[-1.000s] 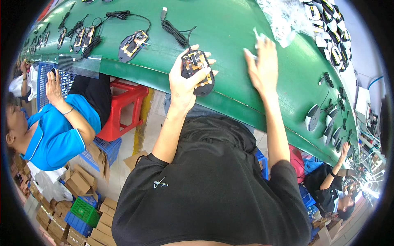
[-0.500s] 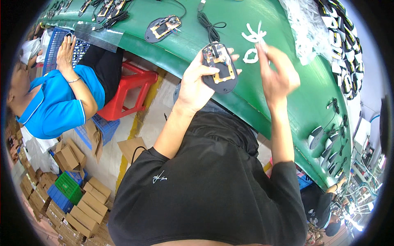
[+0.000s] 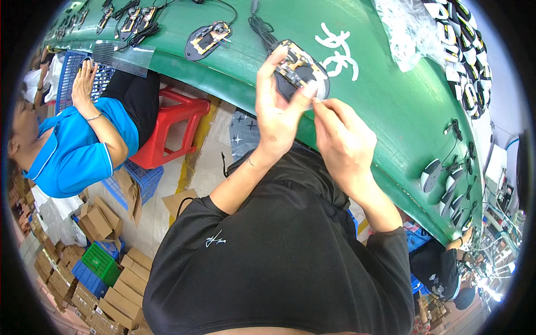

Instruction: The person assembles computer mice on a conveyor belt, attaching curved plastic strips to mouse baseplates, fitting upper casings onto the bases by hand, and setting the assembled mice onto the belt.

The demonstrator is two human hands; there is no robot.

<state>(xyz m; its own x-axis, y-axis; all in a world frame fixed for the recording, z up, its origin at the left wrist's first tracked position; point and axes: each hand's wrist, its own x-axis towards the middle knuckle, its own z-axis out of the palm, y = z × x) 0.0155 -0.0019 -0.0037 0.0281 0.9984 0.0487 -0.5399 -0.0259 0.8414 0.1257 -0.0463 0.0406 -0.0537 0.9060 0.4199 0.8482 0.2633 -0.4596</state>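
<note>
An opened computer mouse base (image 3: 304, 72), black with a bare circuit board and cable, is held up over the table edge by my left hand (image 3: 279, 114). The thumb and fingers of that hand are wrapped around its sides. My right hand (image 3: 346, 139) is closed in a pinch at the near right edge of the base. Between its fingertips is a thin white curved strip (image 3: 321, 89), lying against the base and partly hidden by the fingers. Several similar loose white strips (image 3: 334, 39) lie just beyond on the green table (image 3: 385, 117).
Another open mouse base (image 3: 206, 42) lies to the left, with more further along. Clear plastic bags (image 3: 410, 33) and many white-and-black mouse shells (image 3: 466, 61) are at far right. Finished-looking mice (image 3: 431, 176) stand lower right. A person in blue (image 3: 78, 145) sits left beside a red stool (image 3: 170, 125).
My right hand has come from above the loose strips down and left to the mouse base, bringing a white strip. My left hand has tilted the base and turned it.
</note>
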